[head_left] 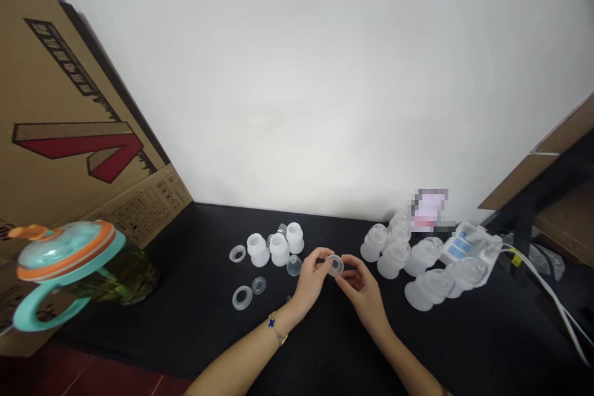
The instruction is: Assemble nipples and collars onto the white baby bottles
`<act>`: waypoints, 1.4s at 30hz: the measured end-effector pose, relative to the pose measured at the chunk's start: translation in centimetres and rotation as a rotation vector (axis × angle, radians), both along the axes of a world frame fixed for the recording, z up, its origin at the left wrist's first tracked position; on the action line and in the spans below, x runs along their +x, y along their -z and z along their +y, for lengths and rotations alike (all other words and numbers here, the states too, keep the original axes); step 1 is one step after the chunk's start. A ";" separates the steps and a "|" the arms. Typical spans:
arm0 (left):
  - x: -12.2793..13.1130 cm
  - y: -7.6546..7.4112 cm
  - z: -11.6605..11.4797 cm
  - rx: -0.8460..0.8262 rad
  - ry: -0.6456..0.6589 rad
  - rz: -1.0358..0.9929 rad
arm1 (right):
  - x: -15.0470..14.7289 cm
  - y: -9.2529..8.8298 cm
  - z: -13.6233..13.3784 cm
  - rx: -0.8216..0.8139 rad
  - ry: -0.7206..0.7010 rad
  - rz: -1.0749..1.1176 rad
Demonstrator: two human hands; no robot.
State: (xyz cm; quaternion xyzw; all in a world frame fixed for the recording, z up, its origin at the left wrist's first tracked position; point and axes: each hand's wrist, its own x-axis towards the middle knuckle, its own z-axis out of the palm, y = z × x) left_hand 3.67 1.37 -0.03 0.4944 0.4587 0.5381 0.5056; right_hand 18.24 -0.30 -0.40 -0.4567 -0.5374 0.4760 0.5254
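My left hand [310, 281] pinches a translucent bottle ring [335, 265] between thumb and fingers. From the other side, the fingertips of my right hand [363, 292] close on its right edge. Something clear sits inside the ring, too small to make out. Left of my hands stand three open white baby bottles [279, 250], with a clear dome cap [294, 265] beside them. Two loose rings, one near the bottles [237, 253] and one closer to me [242, 298], lie on the black table [195, 328]. A clear silicone nipple [258, 285] touches or nearly touches the closer ring.
Several capped bottles [393, 258] stand at right, near a white power strip [468, 244] with white cables [542, 288]. A large jug [116, 272] with a turquoise and orange lid stands far left, before a cardboard box [60, 105]. A white wall [297, 86] rises behind.
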 end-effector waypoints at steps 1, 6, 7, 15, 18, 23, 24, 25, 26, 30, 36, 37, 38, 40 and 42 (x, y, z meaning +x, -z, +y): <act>0.0 0.0 0.1 0.002 0.009 0.006 | 0.0 0.0 0.0 0.004 -0.006 0.004; -0.2 -0.1 0.4 0.001 0.044 -0.011 | 0.3 -0.2 0.0 -0.003 -0.005 -0.038; -0.2 -0.1 0.5 -0.002 0.052 -0.016 | 0.4 -0.3 0.0 -0.008 0.000 -0.050; -0.2 -0.4 0.2 0.015 0.081 0.010 | 0.6 -0.4 -0.1 0.003 0.024 -0.101; 0.0 -0.3 0.0 0.009 0.114 -0.007 | 0.5 -0.8 -0.2 0.016 0.030 -0.103; 0.0 -0.2 0.0 -0.038 0.141 -0.042 | 0.4 -1.1 -0.5 0.025 0.018 -0.110; -0.1 -0.3 0.0 -0.043 0.137 -0.037 | 0.4 -1.1 -0.5 0.029 0.018 -0.117; -0.1 -0.4 0.0 -0.045 0.129 -0.029 | 0.3 -1.1 -0.5 0.031 0.018 -0.125; -0.2 -0.6 0.1 -0.046 0.123 -0.017 | 0.3 -1.1 -0.5 0.032 0.018 -0.132; -0.3 -1.3 -0.1 -0.053 0.113 0.016 | 0.3 -1.0 -0.6 0.024 0.019 -0.145; -0.2 -1.0 -0.2 -0.028 0.078 -0.047 | 0.4 -0.5 -0.4 0.017 0.063 -0.181; -0.2 -1.0 -0.2 -0.026 0.074 -0.056 | 0.4 -0.3 -0.3 0.034 0.081 -0.182; -0.2 -0.9 -0.2 -0.024 0.072 -0.065 | 0.4 -0.3 -0.3 0.047 0.096 -0.180; -0.2 -0.9 -0.1 -0.021 0.077 -0.084 | 0.4 -0.2 -0.2 0.050 0.100 -0.171; -0.2 -0.8 -0.1 -0.018 0.093 -0.096 | 0.4 -0.2 -0.2 0.036 0.082 -0.157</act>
